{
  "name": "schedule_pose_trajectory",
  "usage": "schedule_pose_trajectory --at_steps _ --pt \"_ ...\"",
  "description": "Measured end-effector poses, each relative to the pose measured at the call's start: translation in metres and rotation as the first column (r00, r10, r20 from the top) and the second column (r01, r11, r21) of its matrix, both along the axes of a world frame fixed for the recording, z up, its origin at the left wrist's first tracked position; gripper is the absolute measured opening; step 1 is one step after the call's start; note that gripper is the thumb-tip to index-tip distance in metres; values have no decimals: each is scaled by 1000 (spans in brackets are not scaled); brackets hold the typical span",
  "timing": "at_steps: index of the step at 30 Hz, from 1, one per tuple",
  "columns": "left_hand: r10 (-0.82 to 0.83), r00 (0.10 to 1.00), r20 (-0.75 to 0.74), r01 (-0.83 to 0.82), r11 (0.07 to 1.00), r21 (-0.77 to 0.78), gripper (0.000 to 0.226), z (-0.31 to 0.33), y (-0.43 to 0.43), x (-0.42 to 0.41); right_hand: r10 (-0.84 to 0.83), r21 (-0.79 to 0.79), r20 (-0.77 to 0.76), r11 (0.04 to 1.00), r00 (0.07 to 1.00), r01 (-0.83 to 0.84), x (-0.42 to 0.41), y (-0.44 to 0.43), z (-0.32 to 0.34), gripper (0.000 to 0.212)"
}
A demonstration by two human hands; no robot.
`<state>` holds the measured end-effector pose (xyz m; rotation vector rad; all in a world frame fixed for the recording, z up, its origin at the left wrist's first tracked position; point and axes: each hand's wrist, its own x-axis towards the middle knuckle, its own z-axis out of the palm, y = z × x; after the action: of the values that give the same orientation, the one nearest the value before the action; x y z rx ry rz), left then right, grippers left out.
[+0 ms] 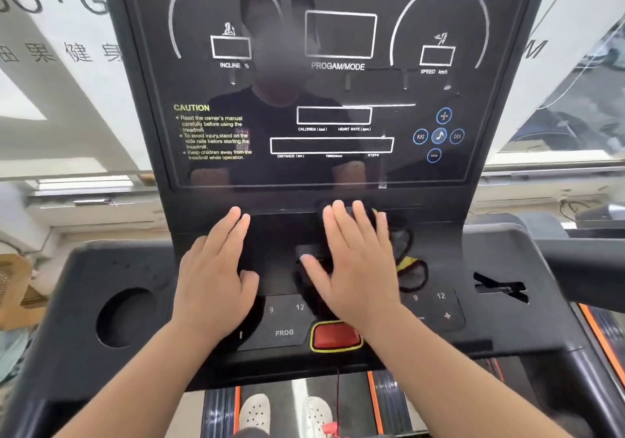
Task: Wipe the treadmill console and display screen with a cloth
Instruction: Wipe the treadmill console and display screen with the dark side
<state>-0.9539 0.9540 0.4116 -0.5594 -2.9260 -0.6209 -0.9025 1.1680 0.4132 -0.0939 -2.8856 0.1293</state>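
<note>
Fingers straight, flat: left hand on one console, right hand on one dark cloth.

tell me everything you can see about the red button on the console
The red button is a rounded rectangle of glossy-looking plastic with a yellow border, set low in the middle of the black console, just right of the PROG key. The heel of the right hand covers its upper edge; whether it touches is unclear. A thin red cord hangs below it.
</note>
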Motion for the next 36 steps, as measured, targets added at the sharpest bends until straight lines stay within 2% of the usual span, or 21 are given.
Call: schedule_pose_trajectory --at_steps 4,9,12,15,19,23,28,30,31,33,36 --pt "-55 998 -4 55 997 46 72 0 -12 -8 223 -12 25 975 974 -223 -26 -65 -2 73" --pt "-99 995 -4 99 995 23 74 -2 -22 -12 273 8 31 962 962 -273 -28 -63 -8 69" --pt "-82 997 11 82 997 10 75 -2 -19 -10 172 19 1 985 985 -172 -14 -28 -11 68" --pt "-70 998 0 70 997 25 74 -2 -13 -7 -46 40 18 998 999 46 6 17 -17 72" --pt "-58 998 -16 59 997 41 72 -3 -10 -5 -291 -8 68 956 954 293 19 53 -24 82" --pt "-42 998 -36 44 998 55 74 -2 -2 -3 -293 -11 25 956 956 294 -10 33 -19 88" --pt "-35 991 -125 43 998 55 74 9 15 -4 -17 84 -41 996 999 21 -32 1 -20 91" --pt "-47 985 -163 53 998 33 73 14 24 -7 20 85 -72 996 997 -14 -35 2 -21 91" --pt "-54 982 -181 59 998 19 72 16 28 -9 -5 75 -86 997 996 12 -35 7 -22 92" --pt "-60 974 -217 60 998 -5 68 22 37 -14 -159 -7 -113 987 981 160 -35 22 -20 93" --pt "-56 968 -246 51 998 -28 64 28 47 -22 -408 -191 -139 905 902 380 -44 56 -10 95"
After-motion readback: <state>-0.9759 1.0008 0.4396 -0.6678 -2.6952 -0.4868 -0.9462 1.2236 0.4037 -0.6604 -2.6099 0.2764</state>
